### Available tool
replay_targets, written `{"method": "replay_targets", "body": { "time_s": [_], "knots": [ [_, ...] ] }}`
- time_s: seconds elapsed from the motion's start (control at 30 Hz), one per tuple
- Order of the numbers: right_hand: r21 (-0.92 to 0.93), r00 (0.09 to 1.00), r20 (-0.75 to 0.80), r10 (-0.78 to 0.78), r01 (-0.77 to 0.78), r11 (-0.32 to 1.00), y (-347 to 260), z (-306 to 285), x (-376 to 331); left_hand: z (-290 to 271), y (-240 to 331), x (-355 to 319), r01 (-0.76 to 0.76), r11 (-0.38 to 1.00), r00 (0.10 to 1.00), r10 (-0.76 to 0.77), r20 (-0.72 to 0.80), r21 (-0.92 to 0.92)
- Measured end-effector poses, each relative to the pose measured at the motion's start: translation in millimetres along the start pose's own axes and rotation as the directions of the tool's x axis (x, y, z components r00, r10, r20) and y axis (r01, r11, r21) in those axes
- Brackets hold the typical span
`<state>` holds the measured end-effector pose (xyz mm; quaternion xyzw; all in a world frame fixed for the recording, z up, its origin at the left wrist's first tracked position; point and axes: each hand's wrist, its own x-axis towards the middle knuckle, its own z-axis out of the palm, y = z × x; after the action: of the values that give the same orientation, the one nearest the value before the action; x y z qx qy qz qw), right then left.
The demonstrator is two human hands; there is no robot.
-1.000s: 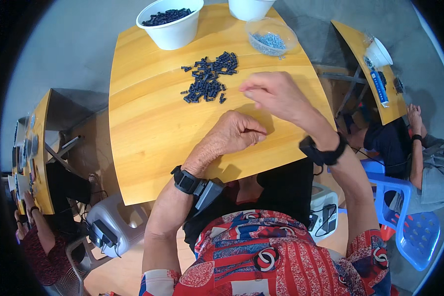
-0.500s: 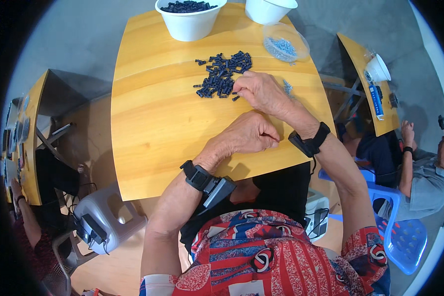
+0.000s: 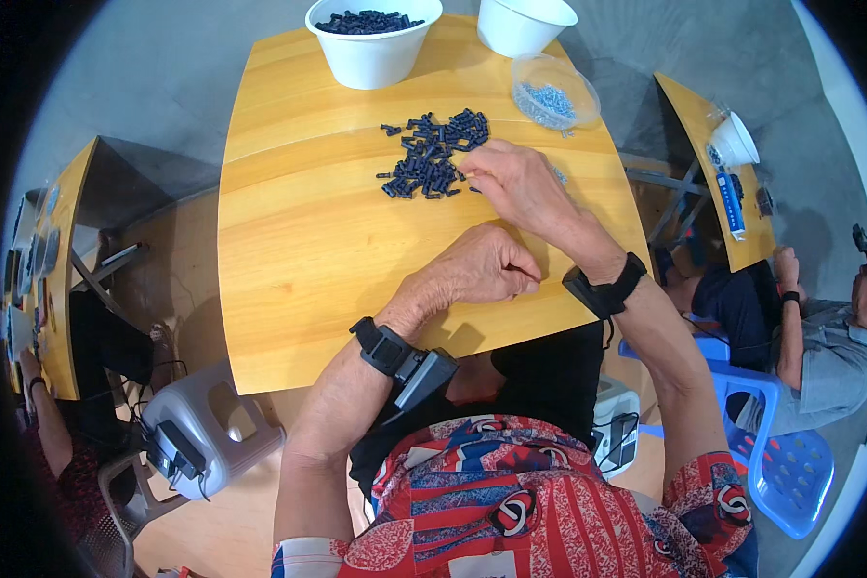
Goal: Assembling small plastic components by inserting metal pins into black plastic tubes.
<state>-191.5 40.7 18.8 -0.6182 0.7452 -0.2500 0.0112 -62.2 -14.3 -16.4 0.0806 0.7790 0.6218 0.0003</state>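
A loose pile of small black tube-like plastic pieces (image 3: 424,164) lies on the wooden table (image 3: 299,231). At the pile's right edge is my right hand (image 3: 522,188), its thumb and fingers pinched together; whatever is between them is too small to make out. A dark piece shows just under those fingertips. Closer to me, my left hand (image 3: 482,265) rests low over the table with curled fingers, thumb against forefinger. What it may hold is hidden. Past my right hand, a few small silvery pieces (image 3: 560,175) partly show on the wood.
Toward the back stand a white tub (image 3: 374,56) full of black pieces, another white tub (image 3: 520,29), and a clear round bowl (image 3: 555,93) with silvery screw-like pieces. People sit at side tables left and right. A blue stool (image 3: 790,472) is at my right, a grey stool (image 3: 212,433) at left.
My right hand stays at the pile's edge, its fingers slightly shifted. The left hand keeps its place and curl. The whole view has tilted a little, so the far tubs sit lower.
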Motion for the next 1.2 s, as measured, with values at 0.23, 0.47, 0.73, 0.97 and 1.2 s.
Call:
{"method": "replay_targets", "body": {
  "time_s": [0.23,0.47,0.73,0.97,1.2],
  "knots": [
    [0.017,0.990,-0.017,-0.143,0.143,0.990,-7,17,21,1,-3,0,0.017,1.000,1.000,-0.017,-0.016,-0.007],
    [-0.036,0.991,0.006,-0.135,0.135,0.990,0,20,23,-1,-2,1,-0.019,0.999,1.000,0.019,-0.001,0.033],
    [0.008,0.994,-0.045,-0.103,0.103,0.995,-6,29,25,2,-6,2,0.000,1.000,1.000,0.000,-0.010,-0.006],
    [0.122,0.984,-0.164,-0.066,0.087,0.989,-1,20,25,-1,3,0,0.053,0.995,0.999,-0.054,-0.007,-0.090],
    [0.764,0.833,0.302,0.464,-0.503,0.405,-2,-29,-19,-2,-2,2,0.175,0.868,0.939,-0.289,-0.186,-0.464]
  ]
}}
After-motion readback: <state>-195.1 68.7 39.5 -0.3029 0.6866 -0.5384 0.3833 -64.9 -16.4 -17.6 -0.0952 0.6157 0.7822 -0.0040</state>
